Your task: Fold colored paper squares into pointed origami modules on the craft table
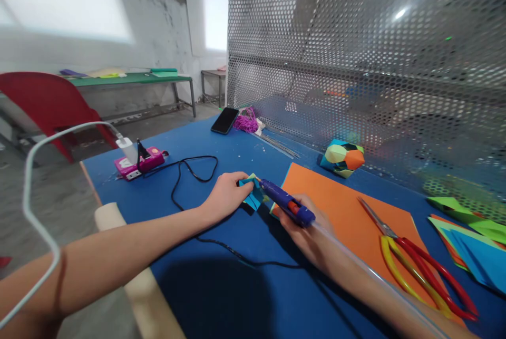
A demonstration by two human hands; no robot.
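Observation:
My left hand (226, 194) pinches a small folded piece of light blue paper (253, 195) against the blue table (205, 286). My right hand (306, 233) grips a blue glue gun (285, 202), its nozzle pointing at the folded paper and nearly touching it. A clear glue stick (356, 262) sticks out of the back of the gun along my forearm. The gun's black cord (190, 170) loops across the table towards a pink power strip (140, 163).
An orange paper sheet (348, 212) lies right of my hands, with red and yellow scissors (415, 265) on it. A multicoloured paper ball (342, 157) sits by the perforated metal screen (356, 65). Blue and green folded papers (474, 244) lie far right. A black phone (225, 119) lies at the back.

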